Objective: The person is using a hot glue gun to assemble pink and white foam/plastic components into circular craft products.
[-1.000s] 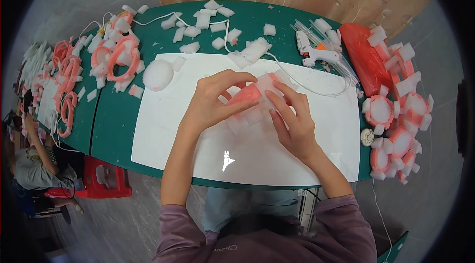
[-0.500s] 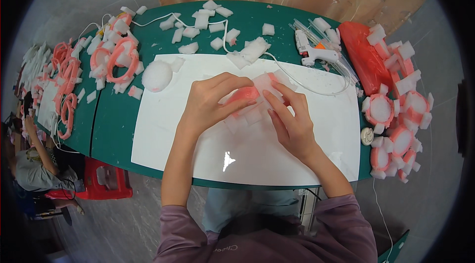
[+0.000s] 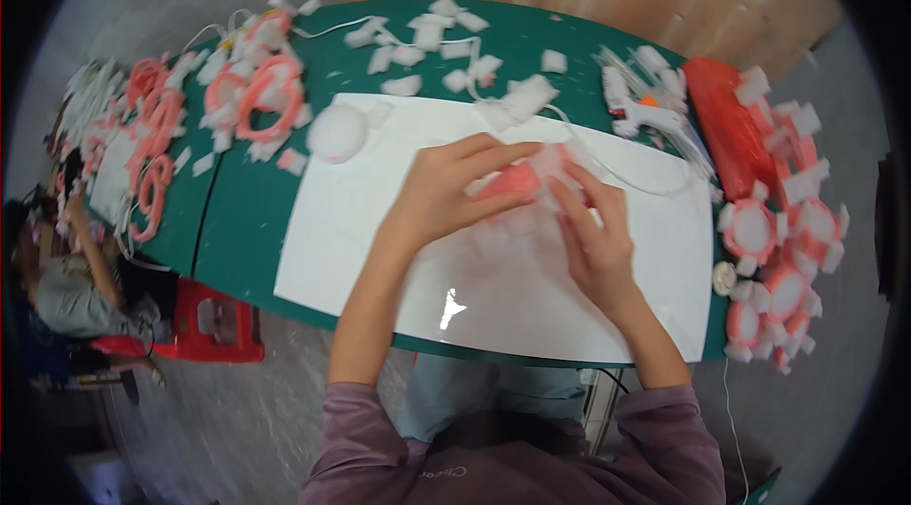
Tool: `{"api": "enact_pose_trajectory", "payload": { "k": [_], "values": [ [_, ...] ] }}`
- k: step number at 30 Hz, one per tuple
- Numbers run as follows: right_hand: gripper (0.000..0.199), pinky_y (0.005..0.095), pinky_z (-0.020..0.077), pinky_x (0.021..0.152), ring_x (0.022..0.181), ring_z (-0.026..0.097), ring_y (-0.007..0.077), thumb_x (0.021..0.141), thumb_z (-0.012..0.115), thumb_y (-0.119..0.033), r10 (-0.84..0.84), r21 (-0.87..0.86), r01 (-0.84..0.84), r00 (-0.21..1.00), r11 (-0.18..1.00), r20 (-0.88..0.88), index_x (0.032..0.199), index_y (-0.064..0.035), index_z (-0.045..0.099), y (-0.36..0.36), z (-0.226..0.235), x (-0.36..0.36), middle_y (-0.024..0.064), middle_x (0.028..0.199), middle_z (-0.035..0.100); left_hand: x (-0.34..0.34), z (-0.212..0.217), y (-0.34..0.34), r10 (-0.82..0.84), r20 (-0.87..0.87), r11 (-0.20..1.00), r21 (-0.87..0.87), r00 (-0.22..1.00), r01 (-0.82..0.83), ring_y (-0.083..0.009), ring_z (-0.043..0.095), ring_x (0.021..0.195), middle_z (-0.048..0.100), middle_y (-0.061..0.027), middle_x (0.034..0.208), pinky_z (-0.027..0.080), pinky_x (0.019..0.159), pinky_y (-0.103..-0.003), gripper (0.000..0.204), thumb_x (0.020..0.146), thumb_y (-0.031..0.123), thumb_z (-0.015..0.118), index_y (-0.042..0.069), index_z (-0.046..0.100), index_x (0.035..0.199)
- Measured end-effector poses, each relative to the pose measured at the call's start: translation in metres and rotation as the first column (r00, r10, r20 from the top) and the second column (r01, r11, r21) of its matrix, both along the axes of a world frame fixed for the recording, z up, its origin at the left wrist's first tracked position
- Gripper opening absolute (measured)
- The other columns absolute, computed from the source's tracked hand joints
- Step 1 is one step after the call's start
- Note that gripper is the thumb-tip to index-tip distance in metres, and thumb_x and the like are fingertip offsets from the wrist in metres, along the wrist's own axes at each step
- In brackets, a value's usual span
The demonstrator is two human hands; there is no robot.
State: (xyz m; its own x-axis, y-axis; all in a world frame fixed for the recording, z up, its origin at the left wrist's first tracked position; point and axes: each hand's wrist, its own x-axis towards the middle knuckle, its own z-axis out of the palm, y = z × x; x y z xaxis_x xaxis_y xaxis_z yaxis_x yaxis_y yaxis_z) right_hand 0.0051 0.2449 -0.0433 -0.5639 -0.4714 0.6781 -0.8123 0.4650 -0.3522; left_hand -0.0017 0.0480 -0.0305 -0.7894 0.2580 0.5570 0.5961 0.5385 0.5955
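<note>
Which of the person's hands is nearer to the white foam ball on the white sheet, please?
Left. The left hand is just right of the white foam ball, apart from it; the right hand lies farther right, beyond the pink piece.

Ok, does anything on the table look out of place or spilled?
Nothing looks damaged. White foam scraps lie scattered loose over the green table beyond the white sheet. Both hands, left and right, hold a pink-and-white foam piece over the sheet.
</note>
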Motion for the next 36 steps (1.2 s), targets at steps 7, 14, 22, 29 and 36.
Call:
{"api": "enact_pose_trajectory", "payload": {
  "k": [7, 14, 22, 29, 36],
  "values": [
    [0.036, 0.0297, 0.0413, 0.078, 0.097, 0.049, 0.0272, 0.076, 0.049, 0.008, -0.086, 0.061, 0.084, 0.996, 0.995, 0.02, 0.11, -0.003, 0.054, -0.005, 0.003, 0.006, 0.0145, 0.116, 0.049, -0.003, -0.006, -0.005, 0.028, -0.172, 1.0, 0.001, 0.985, -0.028, -0.0189, 0.056, 0.062, 0.059, -0.004, 0.074, 0.044, 0.055, -0.026, 0.038, 0.064, 0.021, 0.07, 0.012, 0.063, 0.1],
    [0.034, 0.0307, 0.0407, 0.075, 0.095, 0.048, 0.0271, 0.078, 0.049, 0.007, -0.037, 0.071, 0.04, 0.999, 0.997, -0.038, 0.11, -0.0019, 0.053, -0.004, 0.001, 0.004, 0.0153, 0.117, 0.048, -0.005, -0.012, -0.003, 0.062, -0.227, 0.998, 0.044, 0.972, -0.053, -0.0181, 0.056, 0.06, 0.057, -0.0014, 0.069, 0.044, 0.052, -0.026, 0.033, 0.063, 0.03, 0.069, 0.016, 0.065, 0.092],
    [0.03, 0.0315, 0.0404, 0.08, 0.104, 0.048, 0.0291, 0.084, 0.043, 0.001, -0.106, 0.112, 0.115, 0.991, 0.987, -0.081, 0.114, 0.0032, 0.048, -0.001, -0.003, 0.005, 0.016, 0.118, 0.048, -0.011, -0.024, 0.001, 0.066, -0.282, 0.997, 0.047, 0.957, -0.055, -0.017, 0.057, 0.061, 0.056, 0.0007, 0.066, 0.043, 0.049, -0.029, 0.027, 0.061, 0.037, 0.067, 0.018, 0.067, 0.08],
    [0.031, 0.0292, 0.0409, 0.08, 0.104, 0.049, 0.0248, 0.088, 0.041, -0.003, -0.032, 0.074, 0.04, 0.993, 0.996, -0.114, 0.118, 0.0019, 0.044, -0.004, -0.004, 0.003, 0.0128, 0.121, 0.047, -0.03, -0.037, 0.01, 0.071, -0.314, 0.995, 0.085, 0.947, -0.047, -0.0159, 0.058, 0.06, 0.059, 0.0033, 0.065, 0.043, 0.048, -0.03, 0.031, 0.059, 0.047, 0.067, 0.021, 0.069, 0.076],
    [0.024, 0.0362, 0.044, 0.078, 0.092, 0.056, 0.029, 0.084, 0.05, -0.009, 0.008, 0.122, 0.043, 0.92, 0.992, -0.391, 0.104, 0.0033, 0.053, -0.017, 0.006, 0.007, 0.0177, 0.102, 0.056, -0.052, -0.052, 0.019, 0.075, -0.36, 0.997, 0.051, 0.93, -0.061, -0.0145, 0.059, 0.062, 0.063, 0.0051, 0.068, 0.042, 0.048, -0.029, 0.037, 0.061, 0.057, 0.062, 0.024, 0.069, 0.077]
  ]
}}
